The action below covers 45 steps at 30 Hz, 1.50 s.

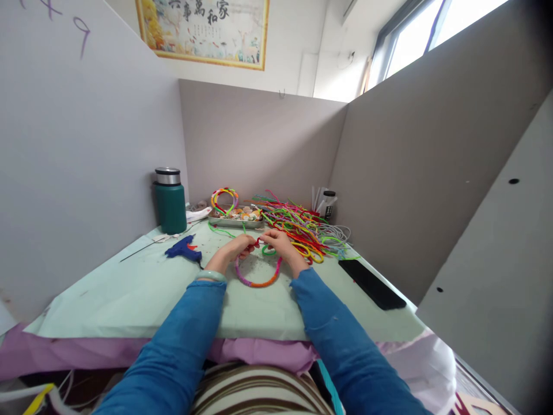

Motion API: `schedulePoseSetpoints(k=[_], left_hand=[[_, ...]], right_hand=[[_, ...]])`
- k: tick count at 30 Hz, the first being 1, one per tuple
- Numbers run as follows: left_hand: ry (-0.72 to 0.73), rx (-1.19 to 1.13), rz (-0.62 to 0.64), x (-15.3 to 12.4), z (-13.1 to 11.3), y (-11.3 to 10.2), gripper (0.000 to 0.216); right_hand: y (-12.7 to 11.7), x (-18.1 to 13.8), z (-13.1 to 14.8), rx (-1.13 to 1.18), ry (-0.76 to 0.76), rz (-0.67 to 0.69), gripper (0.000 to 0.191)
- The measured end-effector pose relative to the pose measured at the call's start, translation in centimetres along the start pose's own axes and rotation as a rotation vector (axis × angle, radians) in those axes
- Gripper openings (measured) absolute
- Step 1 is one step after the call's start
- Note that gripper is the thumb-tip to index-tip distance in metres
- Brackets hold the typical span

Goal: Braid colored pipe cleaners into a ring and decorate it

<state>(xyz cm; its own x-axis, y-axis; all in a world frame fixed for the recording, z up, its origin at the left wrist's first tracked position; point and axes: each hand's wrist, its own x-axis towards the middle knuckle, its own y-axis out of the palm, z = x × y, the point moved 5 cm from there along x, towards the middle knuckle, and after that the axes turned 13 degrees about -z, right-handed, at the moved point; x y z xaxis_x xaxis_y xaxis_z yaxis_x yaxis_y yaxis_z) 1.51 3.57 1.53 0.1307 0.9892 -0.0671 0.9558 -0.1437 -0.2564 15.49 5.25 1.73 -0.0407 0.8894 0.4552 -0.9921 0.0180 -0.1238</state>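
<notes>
Over the middle of the table, both my hands meet at the far side of a ring (259, 285) wrapped in purple, orange and pink fuzzy stems. Pinched in my left hand (238, 248) is a red pipe cleaner (258, 242) at the ring. My right hand (279, 243) has its fingers closed on the same red pipe cleaner, close beside the left fingertips. A green loop (268, 251) shows between the hands, partly hidden by the right one. The far part of the ring is covered by my fingers.
A blue glue gun (185, 249) and a green bottle (170, 202) stand left. Behind are a metal tray (235, 222) of small pieces, a finished-looking colourful ring (215, 202) and a pile of pipe cleaners (294, 222). A black phone-like slab (371, 283) lies right. Partitions enclose the table.
</notes>
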Motion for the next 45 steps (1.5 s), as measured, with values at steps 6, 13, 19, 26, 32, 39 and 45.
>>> schedulePoseSetpoints(k=[6,13,19,26,32,39,45], left_hand=[[-0.007,-0.007,0.017,-0.5,-0.3,0.1,0.011],[0.012,-0.021,0.025,-0.3,-0.3,-0.1,0.014],[0.045,-0.022,-0.025,0.0,-0.4,-0.4,0.017],[0.124,0.132,-0.14,-0.1,-0.7,-0.7,0.026],[0.205,0.201,-0.226,-0.4,-1.0,-1.2,0.026],[0.272,0.201,-0.27,0.1,-1.0,-1.4,0.028],[0.436,0.306,-0.309,0.8,-1.3,-1.5,0.024]], right_hand=[[0.0,0.0,-0.1,-0.003,-0.001,-0.002,0.027],[0.3,-0.3,0.5,0.009,-0.049,0.099,0.024],[0.6,-0.9,1.5,-0.003,-0.104,0.192,0.022],[0.7,-1.0,2.1,-0.05,-0.178,0.209,0.022],[0.7,-1.2,1.4,0.004,-0.037,0.203,0.027],[0.2,-0.3,-0.3,0.156,0.18,0.048,0.029],[0.3,-0.2,-0.8,0.222,0.319,0.071,0.027]])
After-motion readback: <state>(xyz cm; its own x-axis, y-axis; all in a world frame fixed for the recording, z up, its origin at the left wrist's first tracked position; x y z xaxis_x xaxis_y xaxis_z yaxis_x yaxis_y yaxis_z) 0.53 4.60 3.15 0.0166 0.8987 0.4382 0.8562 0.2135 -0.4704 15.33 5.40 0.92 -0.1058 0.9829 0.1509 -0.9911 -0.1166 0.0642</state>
